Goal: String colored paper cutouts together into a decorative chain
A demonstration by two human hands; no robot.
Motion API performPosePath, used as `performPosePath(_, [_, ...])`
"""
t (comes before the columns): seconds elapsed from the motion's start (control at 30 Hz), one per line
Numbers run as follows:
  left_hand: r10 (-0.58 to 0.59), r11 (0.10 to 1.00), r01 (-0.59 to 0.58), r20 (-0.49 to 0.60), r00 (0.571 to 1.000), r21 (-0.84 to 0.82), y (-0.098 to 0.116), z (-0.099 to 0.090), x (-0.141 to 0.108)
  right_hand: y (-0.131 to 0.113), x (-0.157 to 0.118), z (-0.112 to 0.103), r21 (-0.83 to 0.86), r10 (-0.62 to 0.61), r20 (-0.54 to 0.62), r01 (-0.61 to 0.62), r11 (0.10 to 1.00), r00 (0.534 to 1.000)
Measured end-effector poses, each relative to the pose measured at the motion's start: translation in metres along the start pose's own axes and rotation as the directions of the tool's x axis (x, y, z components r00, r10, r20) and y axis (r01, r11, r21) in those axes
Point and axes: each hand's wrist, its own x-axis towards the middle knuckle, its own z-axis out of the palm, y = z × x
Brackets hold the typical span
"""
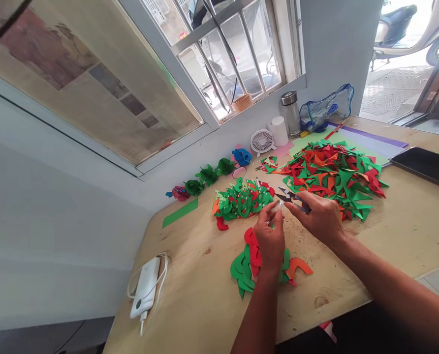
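My left hand [270, 238] is closed in a pinch on a small whitish, see-through strip [280, 204]; its exact kind is hard to make out. My right hand [322, 217] grips a small pair of dark-bladed snips [288, 195], blades apart and pointing left. A tiny white bit shows on the blades. The right fingertips are close to the strip; whether they touch it I cannot tell. Under and beside my left wrist lie curved green paper pieces [241, 271], a red curved piece [254, 248] and an orange curved piece [299, 266]. Beyond my left hand is a heap of green and red curved pieces with white spots [243, 199].
A large pile of red, green and orange scraps [337, 177] lies beyond my right hand. Paper flowers [206, 174], a small fan [263, 142], a glass bottle [291, 115] and a clear pouch [325, 110] line the wall. A power bank [145, 285] sits left, a phone [426, 167] right.
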Motion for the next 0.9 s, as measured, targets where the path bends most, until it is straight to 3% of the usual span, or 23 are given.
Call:
performPosePath(0.17, [0.058, 0.998, -0.058, 0.050, 0.997, 0.003, 0.002, 0.024, 0.006, 0.007, 0.005, -0.003, 0.017, 0.079, 0.006, -0.079, 0.997, 0.997])
performPosePath(0.3, [0.074, 0.979, -0.070, -0.015, 0.997, 0.189, -0.004, 0.044, 0.010, 0.011, 0.005, -0.002, -0.003, 0.106, 0.027, -0.106, 0.994, 0.994])
performPosePath(0.43, [0.080, 0.962, -0.086, 0.034, 0.996, 0.260, -0.002, 0.052, 0.004, 0.011, 0.005, -0.003, -0.042, 0.106, 0.064, -0.104, 0.994, 0.992])
performPosePath(0.57, [0.042, 0.983, -0.057, 0.091, 0.995, 0.177, 0.000, 0.032, -0.005, 0.008, 0.003, -0.003, -0.062, 0.081, 0.100, -0.075, 0.995, 0.992])
performPosePath(0.77, [-0.124, 0.976, 0.115, -0.040, 0.992, -0.184, 0.001, -0.019, 0.003, 0.002, -0.004, 0.003, -0.058, -0.081, 0.174, 0.092, 0.994, 0.981])
performPosePath(0.9, [-0.133, 0.959, 0.119, -0.038, 0.990, -0.257, 0.003, -0.037, 0.011, -0.003, -0.009, 0.007, -0.058, -0.183, 0.268, 0.205, 0.977, 0.946])
